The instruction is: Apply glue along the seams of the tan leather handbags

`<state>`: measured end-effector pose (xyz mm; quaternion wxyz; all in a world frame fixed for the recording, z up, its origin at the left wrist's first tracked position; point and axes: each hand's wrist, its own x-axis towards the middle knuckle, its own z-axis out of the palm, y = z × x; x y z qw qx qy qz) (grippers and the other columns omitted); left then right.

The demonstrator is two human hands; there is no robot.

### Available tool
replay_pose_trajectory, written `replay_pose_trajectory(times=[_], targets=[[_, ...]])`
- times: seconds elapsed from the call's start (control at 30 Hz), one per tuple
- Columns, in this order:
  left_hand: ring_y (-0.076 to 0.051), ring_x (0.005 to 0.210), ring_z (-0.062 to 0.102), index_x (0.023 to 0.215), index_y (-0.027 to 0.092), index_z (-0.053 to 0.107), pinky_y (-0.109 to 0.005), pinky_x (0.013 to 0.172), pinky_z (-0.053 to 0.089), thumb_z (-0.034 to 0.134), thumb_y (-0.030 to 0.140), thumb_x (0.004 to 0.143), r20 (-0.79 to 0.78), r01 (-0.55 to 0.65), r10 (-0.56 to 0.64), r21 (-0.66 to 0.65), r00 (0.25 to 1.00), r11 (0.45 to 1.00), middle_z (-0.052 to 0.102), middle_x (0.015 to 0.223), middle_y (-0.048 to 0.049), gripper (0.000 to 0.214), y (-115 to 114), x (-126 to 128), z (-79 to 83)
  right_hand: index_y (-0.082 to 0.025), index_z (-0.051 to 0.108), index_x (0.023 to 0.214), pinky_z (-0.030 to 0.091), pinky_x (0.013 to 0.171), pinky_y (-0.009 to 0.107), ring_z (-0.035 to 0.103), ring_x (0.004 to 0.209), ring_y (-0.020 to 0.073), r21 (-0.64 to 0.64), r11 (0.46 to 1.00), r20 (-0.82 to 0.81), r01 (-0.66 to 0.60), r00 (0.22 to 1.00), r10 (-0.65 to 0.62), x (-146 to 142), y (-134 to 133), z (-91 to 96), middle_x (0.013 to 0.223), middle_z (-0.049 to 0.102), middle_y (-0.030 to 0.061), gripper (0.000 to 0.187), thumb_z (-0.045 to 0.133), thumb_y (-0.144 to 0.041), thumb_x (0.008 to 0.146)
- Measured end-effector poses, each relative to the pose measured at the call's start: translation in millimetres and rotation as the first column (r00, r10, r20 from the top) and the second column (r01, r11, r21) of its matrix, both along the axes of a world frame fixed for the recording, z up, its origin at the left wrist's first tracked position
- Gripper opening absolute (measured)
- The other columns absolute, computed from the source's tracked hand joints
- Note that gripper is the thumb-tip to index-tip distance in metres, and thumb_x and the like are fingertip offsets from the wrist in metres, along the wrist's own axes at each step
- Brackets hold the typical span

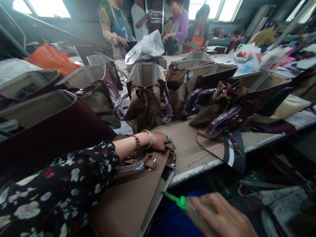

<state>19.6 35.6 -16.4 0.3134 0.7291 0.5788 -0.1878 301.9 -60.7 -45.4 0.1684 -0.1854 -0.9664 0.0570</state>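
The left hand [159, 141] rests on the top edge of a tan leather handbag [133, 194] that lies at the near edge of the worktable [187, 154], overhanging it toward the camera. The fingers curl down over the bag's opening beside its gold-coloured metal buckles [130, 158]; whether they actually grip the edge cannot be told. The wrist carries a red bead bracelet [136, 141] and a silver bangle [149, 138], and the forearm wears a dark floral sleeve [61, 187].

The right hand [222, 217] is below the table edge, closed around a clear squeeze bottle [195, 212] with a green nozzle [172, 198]. The nozzle points left toward the bag's lower side but is apart from it. No label is legible on the bottle.

Just beyond the left hand, tan and burgundy handbags [145, 102] stand in rows across the table, their handles wrapped in clear plastic film [118, 107]. A burgundy bag [49, 131] stands to the left of the sleeve. A flat leather panel [222, 148] hangs over the table edge at right. A white plastic bag [145, 47] sits farther back. Four other people [180, 26] stand at the far end. No brand marks or writing can be read anywhere.
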Motion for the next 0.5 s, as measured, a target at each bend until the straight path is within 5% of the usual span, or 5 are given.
replay_pose_trajectory(times=[0.17,0.37,0.5], targets=[[-0.014,0.085,0.062,0.104,0.025,0.066,-0.019,0.071,0.045,0.063,0.029,0.074,-0.025,-0.009,0.009,0.001,1.0,1.0,0.069,0.098,0.0014,0.031,0,1,-0.3,-0.017,0.055,0.114,0.054,0.061,0.025,0.062,0.075,0.0168,0.022,0.989,-0.065,0.145,0.988,-0.143,3,11,-2.2,0.087,0.059,0.0082,0.027,0.039,-0.017,0.092],[-0.014,0.088,0.062,0.103,0.025,0.066,-0.018,0.073,0.045,0.063,0.03,0.074,-0.033,-0.011,0.012,0.007,0.999,1.0,0.069,0.098,0.0015,0.03,-1,2,2.0,-0.017,0.054,0.115,0.055,0.065,0.024,0.063,0.076,0.0161,-0.005,0.999,-0.029,0.041,0.999,-0.042,0,7,-1.8,0.088,0.06,0.0075,0.027,0.038,-0.023,0.094],[-0.015,0.089,0.062,0.106,0.025,0.065,-0.019,0.076,0.046,0.063,0.032,0.074,-0.036,-0.006,0.006,0.007,0.999,1.0,0.069,0.101,0.0006,0.032,-1,1,1.6,-0.018,0.056,0.112,0.054,0.057,0.023,0.063,0.07,0.0152,0.012,0.979,-0.091,0.203,0.975,-0.201,-5,16,-1.8,0.083,0.058,0.0059,0.027,0.037,-0.027,0.096]])
